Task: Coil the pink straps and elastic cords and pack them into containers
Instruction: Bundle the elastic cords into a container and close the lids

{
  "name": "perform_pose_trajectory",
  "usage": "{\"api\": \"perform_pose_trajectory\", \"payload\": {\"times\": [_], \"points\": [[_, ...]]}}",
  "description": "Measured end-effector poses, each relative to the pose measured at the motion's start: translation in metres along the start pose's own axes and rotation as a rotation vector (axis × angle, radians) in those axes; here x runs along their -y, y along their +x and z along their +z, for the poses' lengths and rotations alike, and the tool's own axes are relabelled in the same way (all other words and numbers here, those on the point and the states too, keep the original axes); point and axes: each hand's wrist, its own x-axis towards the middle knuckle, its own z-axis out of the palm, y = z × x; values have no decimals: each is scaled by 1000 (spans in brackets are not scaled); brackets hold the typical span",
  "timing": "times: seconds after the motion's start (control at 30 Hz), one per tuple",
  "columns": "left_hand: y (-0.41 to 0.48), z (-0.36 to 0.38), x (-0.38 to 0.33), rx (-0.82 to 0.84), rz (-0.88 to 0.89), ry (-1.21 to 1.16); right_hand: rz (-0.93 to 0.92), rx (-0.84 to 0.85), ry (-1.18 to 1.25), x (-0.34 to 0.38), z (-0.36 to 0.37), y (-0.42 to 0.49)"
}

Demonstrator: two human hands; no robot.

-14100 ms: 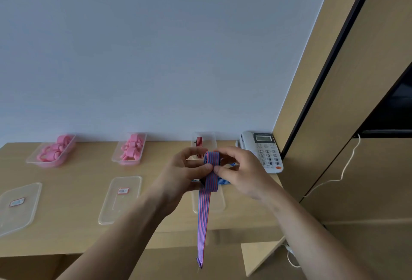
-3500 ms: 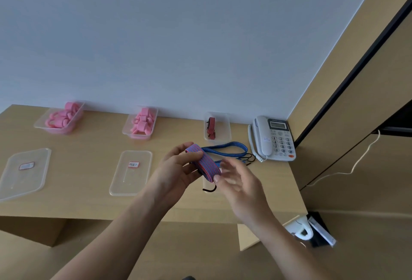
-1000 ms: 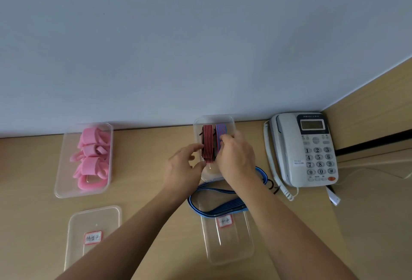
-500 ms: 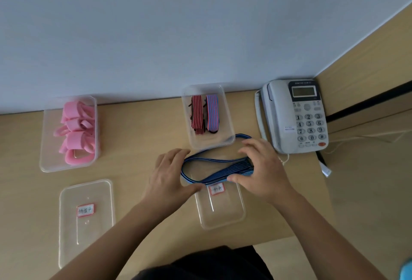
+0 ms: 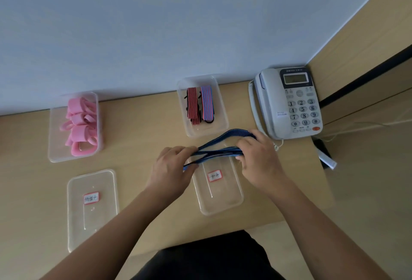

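Item: blue elastic cord (image 5: 223,150), loose loops held over the lid (image 5: 219,192), left hand (image 5: 175,168) and right hand (image 5: 259,159) each gripping an end. Risk: springy loops slipping free, tangling before coiling.

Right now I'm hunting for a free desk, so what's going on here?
A person holds a loose blue elastic cord with the left hand and right hand, just above a clear lid on the desk. Two coiled cords lie in the container near the wall; pink straps sit in another container further left. The blue one is not yet coiled.
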Motion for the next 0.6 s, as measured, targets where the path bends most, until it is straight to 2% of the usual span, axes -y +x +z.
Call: {"api": "perform_pose_trajectory", "payload": {"times": [0.27, 0.47, 0.6], "points": [[-20, -29, -22, -31, 47, -135, 6, -201, 162, 14, -31, -28], [-39, -61, -46, -13, 42, -362, 31, -343, 263, 27, -59, -67], [-60, -83, -66, 2, 41, -571, 115, -382, 468, 44, -80, -103]]}}
